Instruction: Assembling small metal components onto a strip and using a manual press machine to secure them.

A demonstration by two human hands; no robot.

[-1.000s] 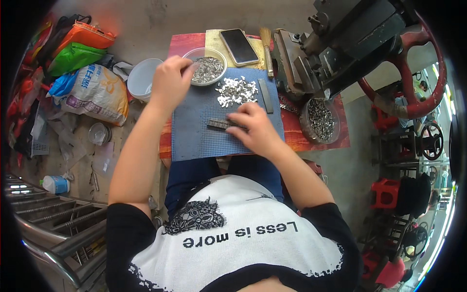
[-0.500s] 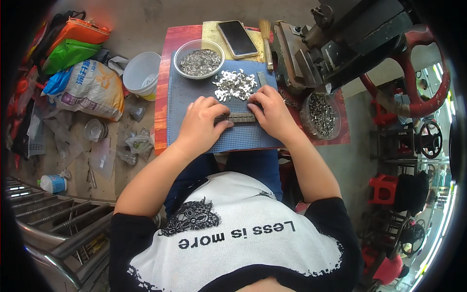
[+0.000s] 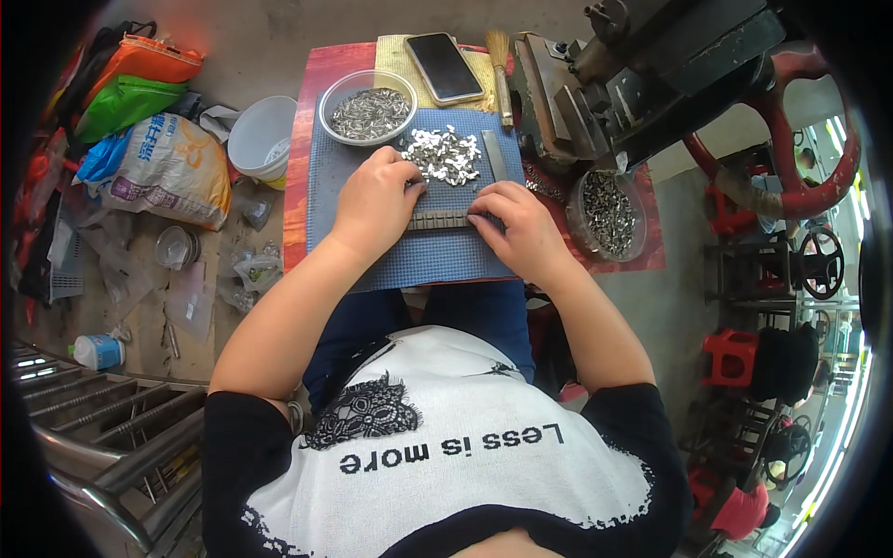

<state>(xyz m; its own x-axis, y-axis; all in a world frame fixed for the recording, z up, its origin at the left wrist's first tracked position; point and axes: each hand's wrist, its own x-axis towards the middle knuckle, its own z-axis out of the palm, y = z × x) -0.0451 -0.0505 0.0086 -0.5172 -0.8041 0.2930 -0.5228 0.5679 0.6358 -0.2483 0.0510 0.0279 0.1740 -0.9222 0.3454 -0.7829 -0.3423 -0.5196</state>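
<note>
Hands both down on the blue mat, palms down, fingers curled. Left hand and right hand sit at opposite ends of a dark metal strip lying flat across the mat; fingertips of each press on its end, so the strip spans the gap between them. Can't tell whether it is pinched or just pressed down.

Just beyond the fingertips: loose pile of small shiny metal pieces on the mat, nearly touching the left hand's knuckles. Flat grey metal bar lies beside the pile, ahead of the right hand.

Further ahead of the left hand: clear bowl full of small dark metal parts, on the far corner of the mat. Ahead of the right hand, further out: smartphone face up, small brush beside it.

Right of the right hand: round clear tub of metal parts on the red board, and beyond it a hand press with a red handwheel.

Left of the left hand, well apart, on the floor: white bucket, printed sack, green and orange bags.
</note>
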